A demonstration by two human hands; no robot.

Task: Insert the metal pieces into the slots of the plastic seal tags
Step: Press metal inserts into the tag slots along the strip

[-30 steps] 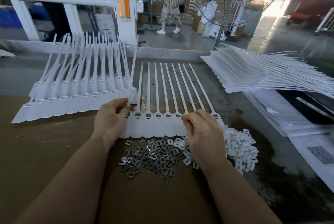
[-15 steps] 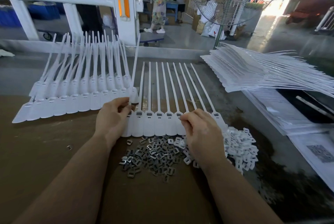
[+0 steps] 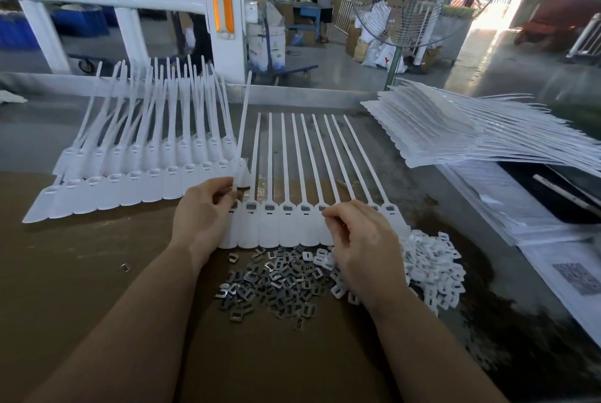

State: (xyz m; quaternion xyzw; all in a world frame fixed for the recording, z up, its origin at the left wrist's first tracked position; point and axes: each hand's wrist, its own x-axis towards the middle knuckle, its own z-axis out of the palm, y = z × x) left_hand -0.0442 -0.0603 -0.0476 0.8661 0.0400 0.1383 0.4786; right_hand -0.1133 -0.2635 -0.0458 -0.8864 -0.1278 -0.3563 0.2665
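Two hands at a flat row of seal tags (image 3: 289,227): left hand (image 3: 203,214) pinches one raised strap (image 3: 242,129); right hand (image 3: 361,240) curled, fingertips pressing a tag head, beside metal pieces (image 3: 270,282).

Matt white plastic tags (image 3: 289,227), shiny metal pieces (image 3: 270,285)

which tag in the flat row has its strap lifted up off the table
The leftmost seal tag, pinched by the left hand. Its strap stands up and leans against the finished row; the other straps lie flat.
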